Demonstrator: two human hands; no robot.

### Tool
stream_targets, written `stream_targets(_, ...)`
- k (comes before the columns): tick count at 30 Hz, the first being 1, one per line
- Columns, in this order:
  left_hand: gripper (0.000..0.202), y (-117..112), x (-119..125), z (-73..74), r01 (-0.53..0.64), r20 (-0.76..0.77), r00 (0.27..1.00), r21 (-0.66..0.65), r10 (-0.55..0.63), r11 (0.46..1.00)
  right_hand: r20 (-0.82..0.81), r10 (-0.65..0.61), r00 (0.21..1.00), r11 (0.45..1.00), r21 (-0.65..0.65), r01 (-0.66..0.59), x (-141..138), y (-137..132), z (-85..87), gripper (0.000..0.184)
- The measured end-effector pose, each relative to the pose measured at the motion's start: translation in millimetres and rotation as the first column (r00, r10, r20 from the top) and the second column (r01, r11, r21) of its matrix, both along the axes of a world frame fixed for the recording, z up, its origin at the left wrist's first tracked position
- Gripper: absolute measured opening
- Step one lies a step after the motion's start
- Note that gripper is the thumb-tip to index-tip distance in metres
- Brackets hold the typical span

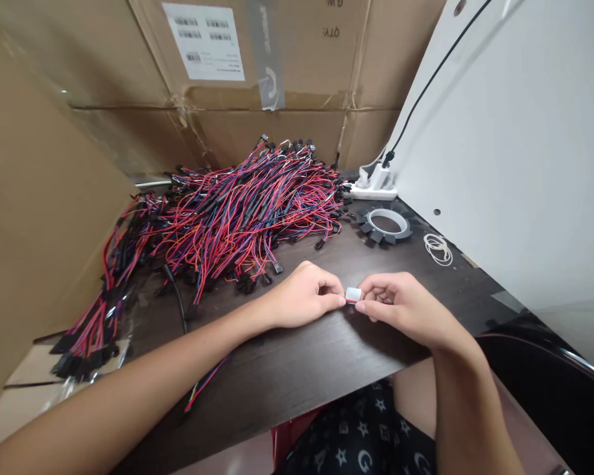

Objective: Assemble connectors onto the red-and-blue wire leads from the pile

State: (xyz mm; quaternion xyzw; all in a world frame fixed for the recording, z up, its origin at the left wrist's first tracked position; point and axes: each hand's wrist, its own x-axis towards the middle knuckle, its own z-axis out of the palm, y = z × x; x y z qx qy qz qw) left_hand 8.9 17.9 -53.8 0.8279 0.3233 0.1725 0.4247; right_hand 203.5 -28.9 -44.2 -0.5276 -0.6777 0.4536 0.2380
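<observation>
My left hand (pixel 307 295) and my right hand (pixel 400 305) meet over the dark table (pixel 297 369), near its front edge. Both pinch a small white piece with a red edge (pixel 353 294) between fingertips. The fingers of each hand are curled closed around it. Behind my hands lies a big heap of red, blue and black wires with black connectors (pixel 237 211).
A grey toothed ring (pixel 385 225) and a few white rubber bands (pixel 438 248) lie at the right back. A white fixture (pixel 375 185) with a black cable stands by the white panel (pixel 515 152). Cardboard boxes (pixel 257 72) wall the back and left. More wire bundles (pixel 92 336) hang off the left.
</observation>
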Motion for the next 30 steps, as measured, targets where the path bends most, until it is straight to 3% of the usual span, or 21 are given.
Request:
stream_targets(19,0.012,2.1,-0.3,-1.6,-0.01,0.086,0.996,-0.139,0.022,0.99,-0.098,-0.035,0.995,0.998,-0.048,0.03,0.8,3.4,-4.1,0.017)
stream_targets(22,0.013,4.4,-1.9,-2.8,-0.054,0.098,0.993,-0.079,0.061,0.995,-0.077,-0.024,0.997,0.998,-0.056,0.02,-3.4,9.5,-3.7,0.016)
stream_targets(25,0.013,7.9,-4.0,-5.2,-0.169,0.107,0.98,0.021,0.166,0.985,-0.043,0.021,0.999,0.999,-0.023,-0.022,-7.4,21.8,-3.9,0.015)
stream_targets(30,0.015,13.8,-6.7,-9.5,-0.268,0.134,0.959,0.16,0.248,0.95,-0.067,0.194,0.979,0.979,-0.052,-0.197,-7.8,56.9,-2.3,0.017)
